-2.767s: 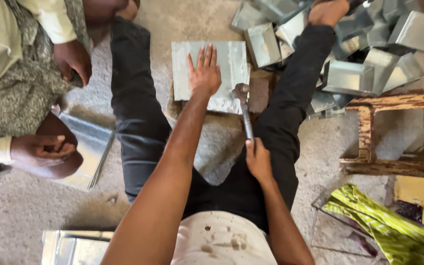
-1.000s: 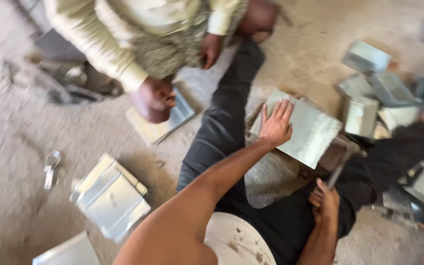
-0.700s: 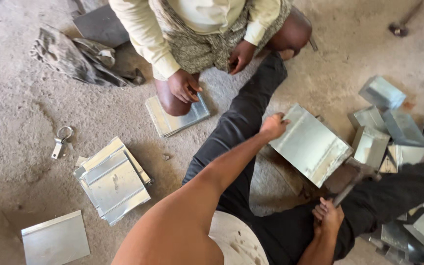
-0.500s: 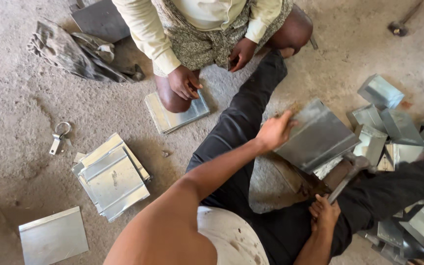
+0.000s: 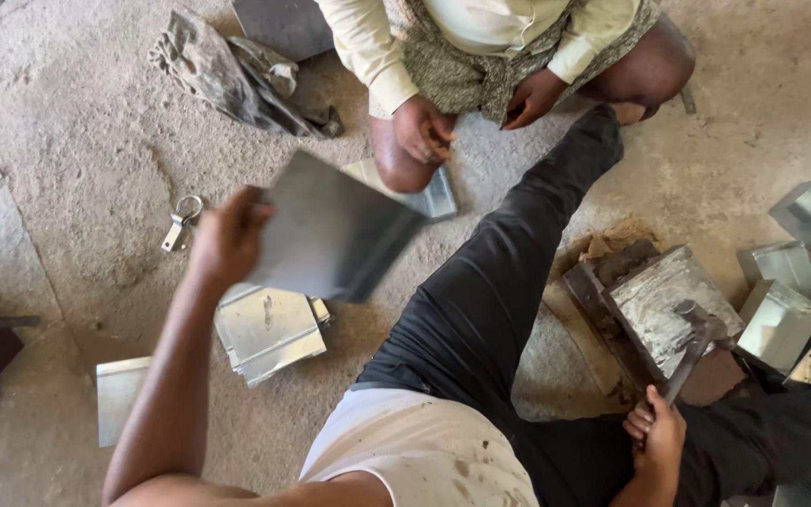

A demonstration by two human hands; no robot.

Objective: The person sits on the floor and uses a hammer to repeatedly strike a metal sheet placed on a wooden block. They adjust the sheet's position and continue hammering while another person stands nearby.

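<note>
Head view: a flat sheet-metal piece is held in the air by the left hand, over the concrete floor and above a small stack of folded metal sheets lying just beside the person's left thigh. The sheet is blurred, so its edges cannot be made out sharply. The step in hand is judged to be the carrying of this sheet to that stack. For it to be done well, the sheet should be kept gripped by its near edge, held level, and laid squarely onto the stack rather than dropped, so that the corners line up and nothing slides toward the padlock lying near by on the floor. The thin edge should be kept away from the fingers and from the seated co-worker's knee.

The left arm is stretched forward and out to the left, the forearm rising from the lower edge of the picture, the wrist bent slightly inward, the fingers closed over the sheet's left edge. The right hand is drawn in near the right hip, closed around the handle of a hammer, whose head rests on the metal-covered work block between the legs. More bent metal pieces are heaped at the right.
</note>
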